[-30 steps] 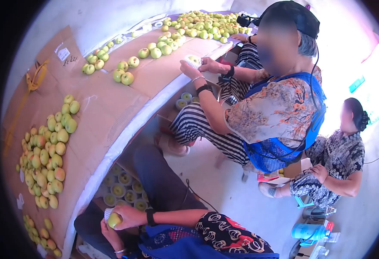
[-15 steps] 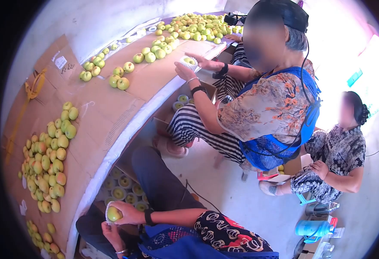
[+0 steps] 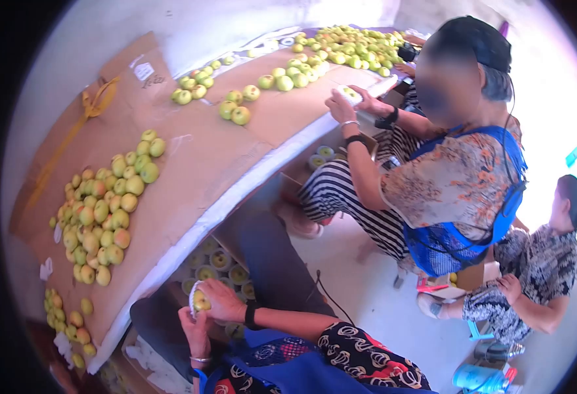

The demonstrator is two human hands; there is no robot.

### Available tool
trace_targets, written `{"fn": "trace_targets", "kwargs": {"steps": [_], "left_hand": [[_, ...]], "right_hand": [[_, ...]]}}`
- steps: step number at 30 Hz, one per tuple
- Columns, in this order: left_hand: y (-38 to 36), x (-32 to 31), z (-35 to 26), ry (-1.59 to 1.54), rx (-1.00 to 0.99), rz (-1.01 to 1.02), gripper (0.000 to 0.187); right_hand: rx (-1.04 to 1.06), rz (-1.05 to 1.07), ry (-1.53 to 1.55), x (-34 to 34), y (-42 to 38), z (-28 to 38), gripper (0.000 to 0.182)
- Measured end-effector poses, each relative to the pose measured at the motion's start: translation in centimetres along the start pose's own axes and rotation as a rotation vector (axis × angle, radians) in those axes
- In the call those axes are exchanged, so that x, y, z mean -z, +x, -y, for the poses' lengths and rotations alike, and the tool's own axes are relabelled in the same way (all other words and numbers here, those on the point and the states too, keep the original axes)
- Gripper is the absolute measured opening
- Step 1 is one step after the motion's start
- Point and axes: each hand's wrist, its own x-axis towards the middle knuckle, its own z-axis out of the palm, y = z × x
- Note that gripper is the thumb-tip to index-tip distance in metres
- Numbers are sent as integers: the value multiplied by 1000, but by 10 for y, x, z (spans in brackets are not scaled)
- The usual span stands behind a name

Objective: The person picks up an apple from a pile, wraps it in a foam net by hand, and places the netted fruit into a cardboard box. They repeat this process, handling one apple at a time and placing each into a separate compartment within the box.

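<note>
A yellow-green apple (image 3: 201, 301) in a white foam net sits between my two hands at the bottom of the view. My right hand (image 3: 221, 301), with a black band at the wrist, grips it from the right. From below, my left hand (image 3: 196, 331), wearing a bracelet, has its fingers closed at the lower edge of the apple and its net. Just behind them, partly hidden by my hands and leg, is a box of netted apples (image 3: 221, 260).
A cardboard-covered table (image 3: 190, 167) curves along the left, its pale edge (image 3: 236, 190) beside my knees. Loose apples (image 3: 101, 210) are heaped on it. Opposite, a co-worker (image 3: 452, 177) holds another netted apple (image 3: 349, 96). Another person (image 3: 538, 262) sits at the right, near a blue bottle (image 3: 479, 378).
The view has shifted, so the table and people appear farther right and lower. In my hands the apple has turned, and my left fingers have come up against it.
</note>
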Motion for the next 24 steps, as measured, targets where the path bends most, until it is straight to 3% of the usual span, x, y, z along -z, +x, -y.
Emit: {"fn": "trace_targets", "kwargs": {"steps": [5,7,8,9,11,12,13,15,17,19,21,23,24], "left_hand": [[-1,21,10,-185,56,-70,31],[1,25,11,-263,-76,-195,39],[0,28,9,-273,-40,-196,51],[0,29,9,-181,-97,-158,51],[2,31,10,-189,-135,-87,46],[1,27,6,-237,-116,-152,40],[3,33,6,-242,-131,-145,40],[8,33,16,73,-195,-126,42],[0,20,4,22,-143,-91,46],[1,19,4,65,-156,-81,49],[9,23,21,152,-201,-42,52],[9,32,26,-6,-97,148,53],[6,27,21,-36,-36,110,51]], "right_hand": [[21,153,-29,4,-3,22,54],[92,138,11,-9,-7,25,55],[114,125,47,-21,-9,20,55],[235,34,41,-31,-11,14,53],[228,-14,22,-38,-17,11,50],[232,-26,17,-42,-19,9,50],[192,19,65,-44,-17,6,49],[148,55,71,-28,-11,-3,47],[15,114,124,-15,-12,12,45],[65,-30,126,-7,-8,14,42],[-264,188,301,-3,0,10,40],[-169,105,252,-27,1,-18,31],[-45,79,194,-30,1,-22,25]]}}
